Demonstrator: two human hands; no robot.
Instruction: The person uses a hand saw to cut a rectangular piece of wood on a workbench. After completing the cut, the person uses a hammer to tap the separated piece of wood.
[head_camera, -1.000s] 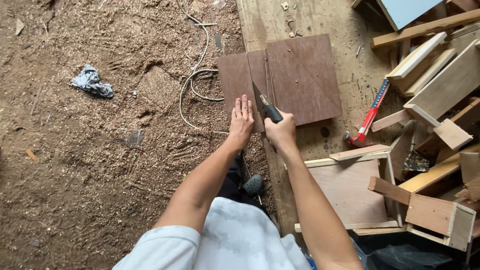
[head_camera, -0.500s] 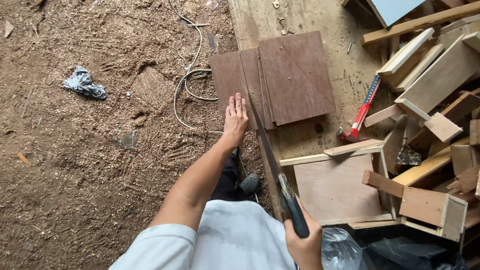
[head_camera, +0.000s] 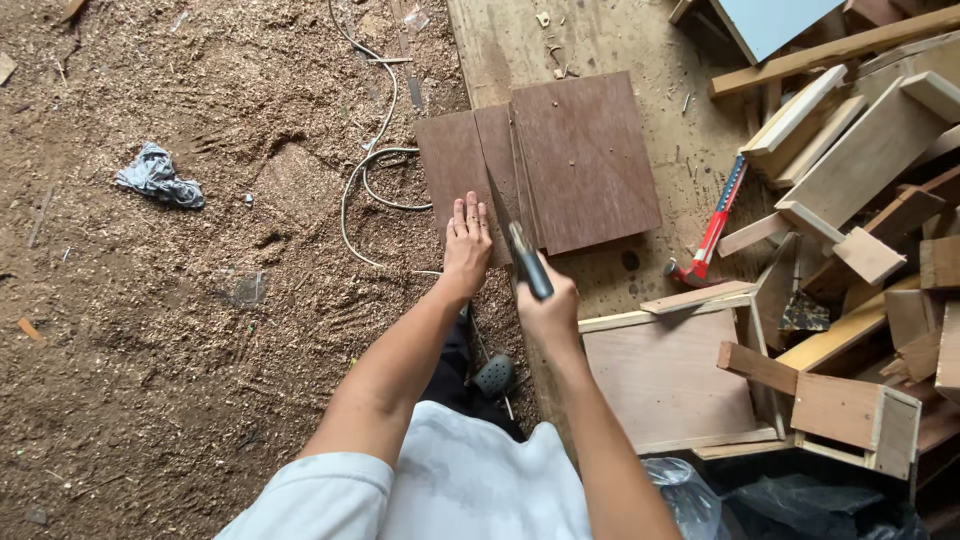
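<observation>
Looking down from my head camera, I see my left hand (head_camera: 467, 240) spread open, palm flat on the near edge of a dark brown plywood panel (head_camera: 560, 160) that lies on a dusty wooden plank (head_camera: 600, 40). My right hand (head_camera: 548, 305) is closed around the dark handle of a handsaw (head_camera: 515, 235), just beside the left hand, with the blade running away from me into a cut across the panel. Left of the panel, the ground is thick sawdust (head_camera: 150, 350), where a thin pale cord (head_camera: 365, 190) loops close to the panel and a crumpled grey rag (head_camera: 157, 178) lies well apart. Right of the panel, a red-handled hammer (head_camera: 710, 235) rests on the plank, near a heap of pale wood offcuts (head_camera: 860, 170). Nearer me than the panel sits a shallow wooden frame (head_camera: 670, 375).
</observation>
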